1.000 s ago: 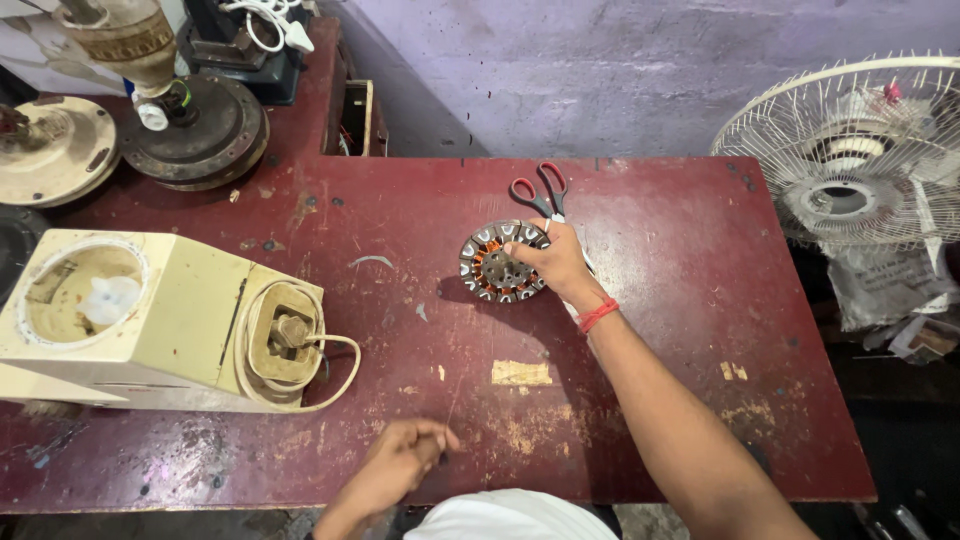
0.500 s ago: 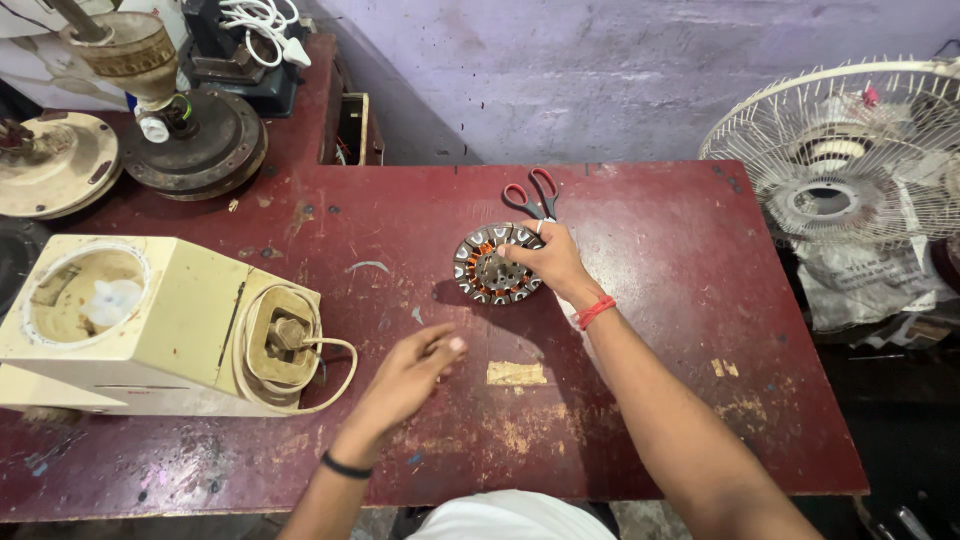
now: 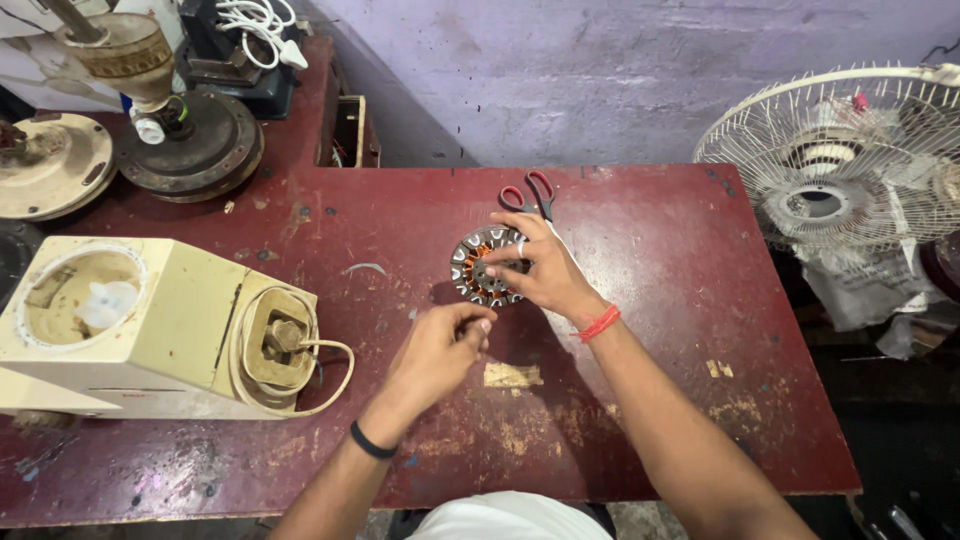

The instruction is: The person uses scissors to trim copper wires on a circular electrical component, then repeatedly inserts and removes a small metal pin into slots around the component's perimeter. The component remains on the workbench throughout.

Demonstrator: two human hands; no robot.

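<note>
Right hand (image 3: 545, 275) rests on a round motor stator (image 3: 482, 268) with copper windings. The fingers (image 3: 508, 251) lie over its right half and are clamped on it; the palm is just beside its rim. The stator lies flat on the dark red surface (image 3: 650, 230), near the middle and toward the far edge. Red-handled scissors (image 3: 530, 192) lie just behind it, blades hidden by the hand. A red band sits on the right wrist.

Left hand (image 3: 440, 348) hovers over the surface just below and left of the stator, apart from it. Its fingers (image 3: 475, 322) are curled together, tips pinched; whether something small is between them cannot be told. A black band sits on the left wrist.

A patch of worn tape (image 3: 513, 375) is stuck on the surface between the two forearms. At left lies a cream appliance housing (image 3: 150, 325) on its side, its cord (image 3: 325, 375) looped at one end. A white fan guard (image 3: 850, 160) stands off the right edge. Dark round motor parts (image 3: 190, 150) sit at far left.
</note>
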